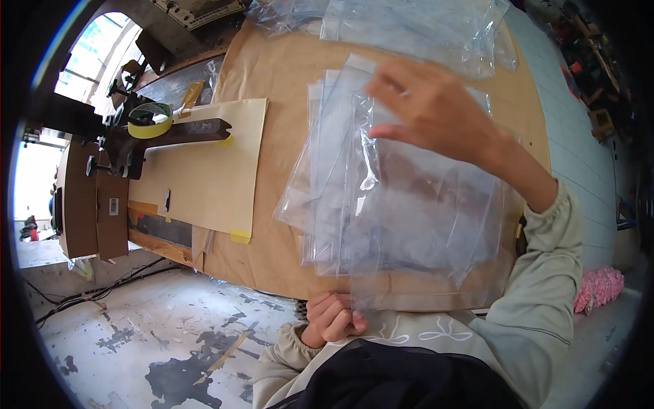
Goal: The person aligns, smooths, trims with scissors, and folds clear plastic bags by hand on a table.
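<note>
The pile [409, 211] of clear plastic sheets lies on the brown table [272, 82], right in front of the person, its layers fanned unevenly with some corners poking out to the left. The right hand [432, 112] is over the far part of the pile, slightly blurred, with fingers bent and thumb spread away from them; it looks loosely open, though whether it touches the plastic I cannot tell. The left hand [334, 317] is at the near edge of the table, fingers curled in beside a corner of the top sheet (whether they pinch it, I cannot tell). That sheet reaches down past the rest of the pile to the near edge. More plastic [415, 34] lies at the far end of the table, beyond the right hand. To the left, a cream board [221, 177] lies flat, a dark metal arm [191, 131] above it, with a yellow tape roll [150, 129] around the arm. A brown box [112, 204] is left of the board, and cables [88, 298] run below it.
</note>
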{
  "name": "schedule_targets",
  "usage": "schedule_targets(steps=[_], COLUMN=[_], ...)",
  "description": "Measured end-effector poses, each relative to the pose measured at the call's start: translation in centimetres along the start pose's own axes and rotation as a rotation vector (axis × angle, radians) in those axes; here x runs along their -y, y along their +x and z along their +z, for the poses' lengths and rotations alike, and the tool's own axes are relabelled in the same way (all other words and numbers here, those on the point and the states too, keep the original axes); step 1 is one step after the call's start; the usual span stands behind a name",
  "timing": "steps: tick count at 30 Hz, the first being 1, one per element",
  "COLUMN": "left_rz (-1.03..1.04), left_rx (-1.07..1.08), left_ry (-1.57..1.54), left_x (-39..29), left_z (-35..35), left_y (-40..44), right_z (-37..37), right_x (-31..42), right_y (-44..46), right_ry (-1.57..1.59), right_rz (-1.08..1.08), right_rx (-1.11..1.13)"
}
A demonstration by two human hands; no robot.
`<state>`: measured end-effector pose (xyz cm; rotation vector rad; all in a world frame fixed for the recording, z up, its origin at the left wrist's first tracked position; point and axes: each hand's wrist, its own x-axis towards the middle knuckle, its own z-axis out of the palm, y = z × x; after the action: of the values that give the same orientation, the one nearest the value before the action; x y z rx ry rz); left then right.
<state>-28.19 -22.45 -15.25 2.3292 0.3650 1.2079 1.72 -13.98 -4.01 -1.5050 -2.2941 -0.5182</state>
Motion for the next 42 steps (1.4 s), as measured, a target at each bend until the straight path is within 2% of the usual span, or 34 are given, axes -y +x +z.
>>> schedule_targets(steps=[4,7,10,13,15,18,22,24,26,28,29,31,32,34,35,38,39,42], left_rz=[0.006,-0.011,-0.044,-0.032,-0.017,0.011,0.019,0.027,0.015,-0.036,-0.080,-0.138,-0.175,-0.252,-0.285,-0.567,-0.603,-0.553], left_rx=[0.013,-0.009,-0.028,-0.043,-0.049,-0.091,-0.095,-0.105,-0.075,-0.076,-0.093,-0.130,-0.155,-0.205,-0.095,0.110,0.189,0.263], left_ry=[-0.017,-0.005,0.026,0.034,0.029,0.029,0.037,0.043,0.042,0.001,-0.038,-0.166,-0.196,-0.256,-0.143,0.109,0.110,0.175], left_x=[0.0,0.0,-0.2,-0.1,0.0,0.3,0.3,0.5,0.3,0.0,-0.2,-0.2,-0.4,-1.2,-1.2,-2.3,-2.5,-3.5], left_z=[-0.2,0.0,0.1,0.3,0.2,0.5,0.5,0.7,0.3,0.1,0.2,0.0,-0.3,-1.2,-2.1,-3.1,-3.3,-3.4], left_y=[-0.4,-0.5,-0.3,-0.5,-0.4,-0.7,-0.6,-0.5,-0.1,0.3,0.6,-0.1,0.2,1.4,1.3,2.6,2.8,3.5], right_z=[2.6,3.2,2.5,3.0,0.2,-5.0,-12.1,-15.5,-17.8,-18.8,-19.0,-18.7,-18.4,-16.7,-15.5,-12.1,-11.2,-8.9], right_x=[-0.4,-1.5,-1.8,-5.6,-11.6,-13.7,-11.2,-11.2,-10.8,-11.3,-10.1,-6.9,-5.4,1.0,3.7,9.3,10.5,13.4], right_y=[2.4,3.0,4.1,6.0,7.5,5.9,-1.2,-7.1,-13.1,-21.7,-25.1,-32.4,-35.1,-31.2,-29.3,-25.9,-25.2,-23.0], right_ry=[-0.127,-0.011,0.025,-0.290,-0.059,-0.078,-0.225,-0.240,-0.078,-0.324,-0.616,-0.783,-0.659,-0.345,-0.256,-0.005,0.073,0.154], right_rz=[-0.189,-0.333,-0.323,-0.177,0.094,0.266,0.351,0.525,0.962,0.807,0.832,0.849,0.857,0.968,1.019,1.135,1.167,1.332], right_rx=[0.021,0.006,-0.029,-0.026,-0.323,-0.364,-0.218,0.059,0.158,0.127,0.248,0.381,0.392,0.364,0.293,0.037,-0.055,-0.082])
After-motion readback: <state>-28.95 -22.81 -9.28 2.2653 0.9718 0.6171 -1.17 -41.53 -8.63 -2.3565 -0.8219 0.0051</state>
